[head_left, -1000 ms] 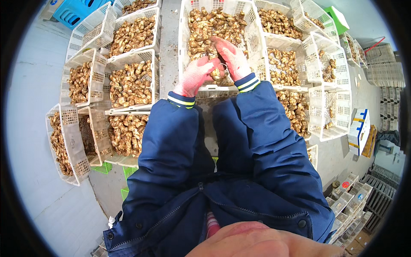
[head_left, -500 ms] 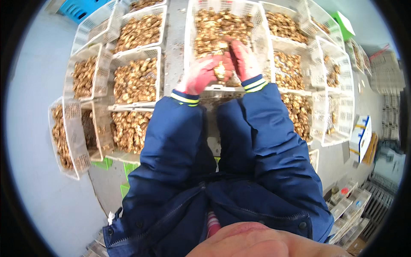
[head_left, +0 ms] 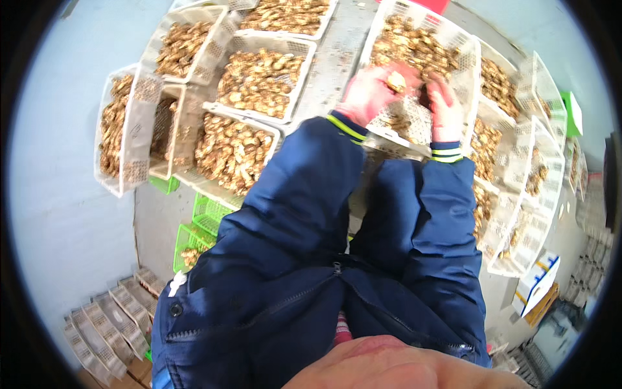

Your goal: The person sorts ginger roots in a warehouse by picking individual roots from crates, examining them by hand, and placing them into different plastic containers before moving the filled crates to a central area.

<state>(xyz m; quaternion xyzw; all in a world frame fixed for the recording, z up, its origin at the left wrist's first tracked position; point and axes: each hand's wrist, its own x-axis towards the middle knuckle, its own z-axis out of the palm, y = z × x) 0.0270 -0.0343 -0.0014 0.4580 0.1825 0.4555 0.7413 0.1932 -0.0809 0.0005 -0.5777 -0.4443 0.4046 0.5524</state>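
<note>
Over the near end of a white perforated crate [head_left: 468, 97] both of my hands are at work. My left hand [head_left: 370, 96] is closed on a pale, yellowish mushroom-like piece [head_left: 396, 82]; its fingers are smeared by motion. Close to its right is my right hand [head_left: 444, 107], upright with the fingers bent inward; a dark gap lies beside them, and whether they hold anything is hidden. Brown and golden mushroom-like pieces [head_left: 414, 48] fill the crate's far part. Below my hands a patch of bare crate floor shows, with a few pieces [head_left: 396, 120] on it.
More white crates of similar pieces stand left [head_left: 259, 81] and right [head_left: 495, 84], some tilted on others. Green crates [head_left: 210, 214] sit lower left, near stacked pale crates [head_left: 107, 324]. A blue-and-white box [head_left: 538, 282] stands lower right, and a blue wall [head_left: 52, 194] runs along the left.
The view has turned, so the crates and my hands appear farther right and tilted. My left hand still holds a pale piece, and more of the crate's floor shows beneath my hands.
</note>
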